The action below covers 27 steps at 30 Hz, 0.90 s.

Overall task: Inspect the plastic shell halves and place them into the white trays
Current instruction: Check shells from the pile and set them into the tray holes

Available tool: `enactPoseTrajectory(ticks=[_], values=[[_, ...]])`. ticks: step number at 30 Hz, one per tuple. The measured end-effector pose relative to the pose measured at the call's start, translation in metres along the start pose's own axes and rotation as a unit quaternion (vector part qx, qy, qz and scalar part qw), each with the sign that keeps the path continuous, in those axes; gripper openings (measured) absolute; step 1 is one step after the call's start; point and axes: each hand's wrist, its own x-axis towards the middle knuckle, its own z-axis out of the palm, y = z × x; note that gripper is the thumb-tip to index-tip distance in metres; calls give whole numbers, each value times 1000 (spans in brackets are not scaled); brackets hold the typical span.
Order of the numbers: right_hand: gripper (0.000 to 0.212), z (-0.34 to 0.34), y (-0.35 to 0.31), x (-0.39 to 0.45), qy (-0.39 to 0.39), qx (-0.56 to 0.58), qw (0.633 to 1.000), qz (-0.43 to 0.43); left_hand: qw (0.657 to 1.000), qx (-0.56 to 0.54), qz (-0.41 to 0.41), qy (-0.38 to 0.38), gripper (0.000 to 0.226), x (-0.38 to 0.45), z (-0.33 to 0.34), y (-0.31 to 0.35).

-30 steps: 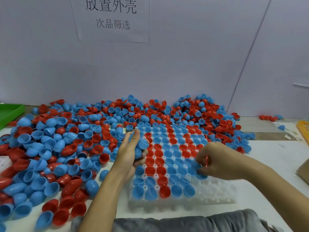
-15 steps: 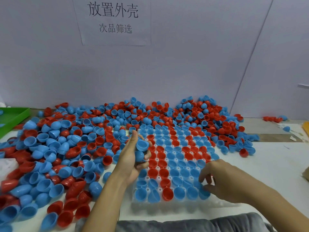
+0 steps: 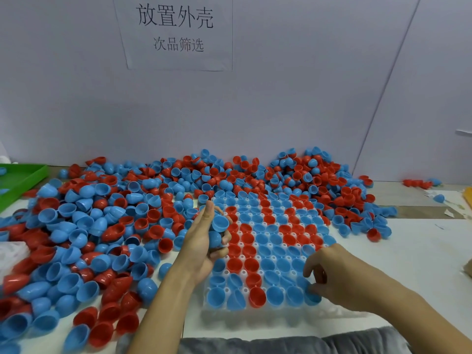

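A white tray lies in front of me, most of its pockets filled with blue and red shell halves. My left hand hovers over the tray's left side and grips several blue shell halves. My right hand is low at the tray's near right corner, fingertips pinching a blue shell half that sits at a pocket in the front row. A big loose pile of blue and red shell halves covers the table to the left and behind the tray.
A green tray sits at the far left edge. A few stray shells lie at the far right, near scraps of paper. A paper sign hangs on the grey wall behind. White tabletop shows right of the tray.
My right hand has come down from the tray's middle right to its near right corner with a blue shell half. My left hand has stayed put with its shells.
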Motion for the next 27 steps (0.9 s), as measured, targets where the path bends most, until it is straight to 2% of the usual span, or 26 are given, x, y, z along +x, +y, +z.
enactPoseTrajectory(ticks=[3,5,8,10,12,14,18,20,23,25,27], values=[[27,-14,-3,-2,0,-8,1000,3,1000,5,13,-6,60,-1,-1,-1],[17,-22,-12,1,53,10,998,-24,999,23,34,-24,56,0,-2,-2],[13,-27,-44,14,114,175,975,-68,994,57,81,-53,60,0,-1,-4],[25,-24,-73,24,106,294,947,-74,990,78,103,-51,64,0,-2,-4],[39,-19,-95,33,100,369,923,-55,987,96,120,-53,61,0,-3,-4],[44,-19,-107,41,91,424,901,-17,984,112,127,-50,58,-1,-5,-4],[28,-24,-111,52,24,515,856,32,981,135,127,-51,42,-1,-8,-4],[22,-24,-107,55,22,534,844,39,978,158,122,-67,49,-2,-8,-3],[16,-27,-87,53,59,507,858,52,976,175,92,-90,57,-3,-6,-4],[12,-35,-61,46,87,436,895,41,987,131,63,-72,42,-2,-3,-3],[13,-42,-31,34,105,308,945,19,997,54,38,-33,25,1,-1,-3]])
